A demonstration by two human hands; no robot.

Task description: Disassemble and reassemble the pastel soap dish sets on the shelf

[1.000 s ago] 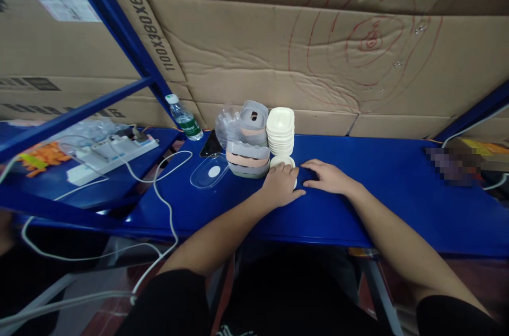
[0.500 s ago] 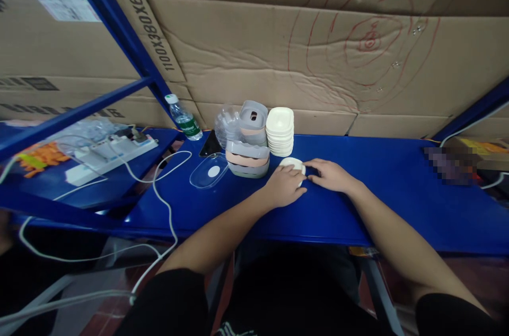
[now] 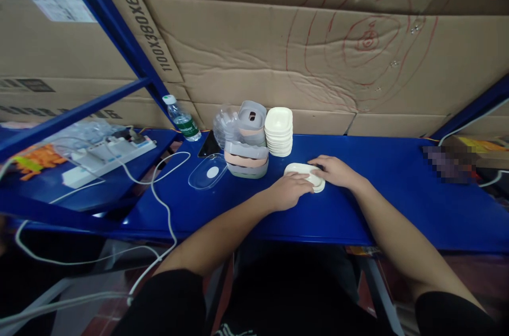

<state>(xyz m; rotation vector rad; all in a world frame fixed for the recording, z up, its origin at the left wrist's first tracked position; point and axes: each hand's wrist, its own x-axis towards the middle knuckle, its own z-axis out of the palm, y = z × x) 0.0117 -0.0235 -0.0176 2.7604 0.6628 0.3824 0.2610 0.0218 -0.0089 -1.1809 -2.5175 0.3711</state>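
A shallow cream dish or lid (image 3: 301,168) with rounded corners lies level at the front middle of the blue table. My left hand (image 3: 288,191) grips its near left side, the fingers reaching over the front rim. At the right end, my right hand (image 3: 337,171) has its thumb and fingers closed on the rim. Behind and to the left stands a stack of similar cream pieces (image 3: 279,134). Beside that are stacked grey and peach frames (image 3: 246,158) and a grey piece with an oval hole (image 3: 252,113).
A clear oval lid (image 3: 204,173), a black phone (image 3: 208,145), clear plastic covers (image 3: 226,126) and a water bottle (image 3: 183,121) are to the left. White cables (image 3: 169,203) cross the table's left side. Cardboard (image 3: 258,44) walls the back. A blurred object (image 3: 449,164) lies far right.
The cream dish has moved to the right and turned longways, showing more of its top. My left hand has gone right with it; my right hand now touches its right end.
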